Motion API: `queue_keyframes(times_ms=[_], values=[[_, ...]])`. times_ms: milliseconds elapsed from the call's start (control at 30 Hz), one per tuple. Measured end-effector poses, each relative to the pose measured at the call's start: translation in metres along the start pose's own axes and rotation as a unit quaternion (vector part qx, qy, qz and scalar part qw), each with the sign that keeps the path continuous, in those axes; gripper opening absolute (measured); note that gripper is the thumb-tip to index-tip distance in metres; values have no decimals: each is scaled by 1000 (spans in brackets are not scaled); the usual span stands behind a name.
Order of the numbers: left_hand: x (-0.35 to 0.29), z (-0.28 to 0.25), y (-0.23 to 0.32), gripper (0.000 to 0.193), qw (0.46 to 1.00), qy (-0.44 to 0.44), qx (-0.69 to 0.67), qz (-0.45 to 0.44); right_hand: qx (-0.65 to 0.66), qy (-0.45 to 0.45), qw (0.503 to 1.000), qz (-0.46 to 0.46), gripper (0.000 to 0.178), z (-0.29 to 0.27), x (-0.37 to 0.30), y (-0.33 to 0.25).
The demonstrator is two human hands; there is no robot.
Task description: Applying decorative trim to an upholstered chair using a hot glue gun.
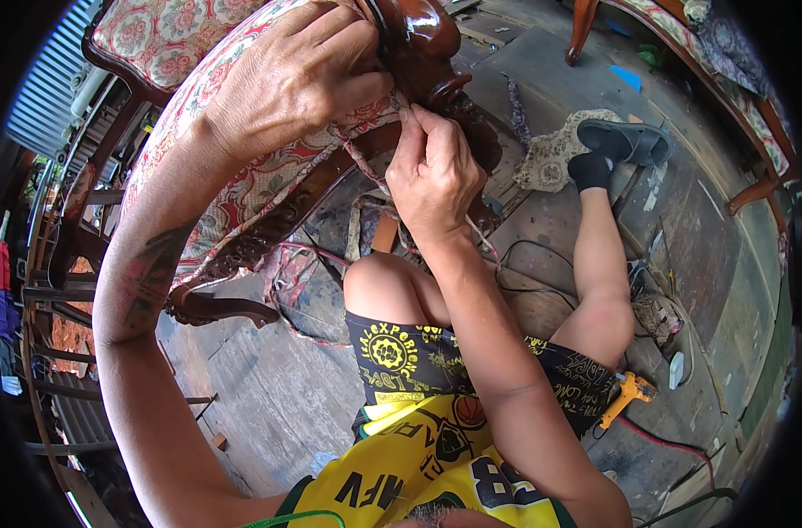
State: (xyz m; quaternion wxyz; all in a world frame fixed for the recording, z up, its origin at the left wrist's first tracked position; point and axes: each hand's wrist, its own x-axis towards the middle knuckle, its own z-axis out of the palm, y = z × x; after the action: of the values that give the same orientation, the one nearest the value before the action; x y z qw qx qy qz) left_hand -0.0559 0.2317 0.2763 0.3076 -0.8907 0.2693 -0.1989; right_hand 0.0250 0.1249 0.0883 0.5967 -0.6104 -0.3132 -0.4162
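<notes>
A carved dark-wood chair with red-and-cream floral upholstery fabric [269, 189] fills the upper left and centre. On this fabric, beside the glossy carved wood post [427, 40], rests my left hand [300, 79], closed with its fingers curled; what they grip is hidden. Close below and to the right, my right hand [436, 172] pinches with thumb and forefinger at the fabric edge against the wood. A patterned fabric trim cord [355, 157] hangs loose from the seat edge next to it. The carved rail [273, 216] runs beneath.
An orange corded tool [628, 398] lies by my thigh on the worn floor. Fabric scraps [550, 158] lie near my sandal [625, 143]. Another floral seat [163, 35] stands at upper left, a further wooden one [735, 97] at right. Black cables [537, 251] cross the floor.
</notes>
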Motion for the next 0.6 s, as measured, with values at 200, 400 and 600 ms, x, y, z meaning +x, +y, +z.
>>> queue_keyframes(times_ms=[200, 400, 600], values=[[2, 5, 13, 31, 999, -20, 25, -27, 21, 17, 999, 23, 12, 4, -9, 6], [5, 19, 27, 26, 993, 91, -17, -69, 24, 28, 999, 22, 12, 5, -12, 6], [3, 33, 30, 25, 987, 127, -7, -101, 41, -10, 998, 38, 12, -1, -12, 4]])
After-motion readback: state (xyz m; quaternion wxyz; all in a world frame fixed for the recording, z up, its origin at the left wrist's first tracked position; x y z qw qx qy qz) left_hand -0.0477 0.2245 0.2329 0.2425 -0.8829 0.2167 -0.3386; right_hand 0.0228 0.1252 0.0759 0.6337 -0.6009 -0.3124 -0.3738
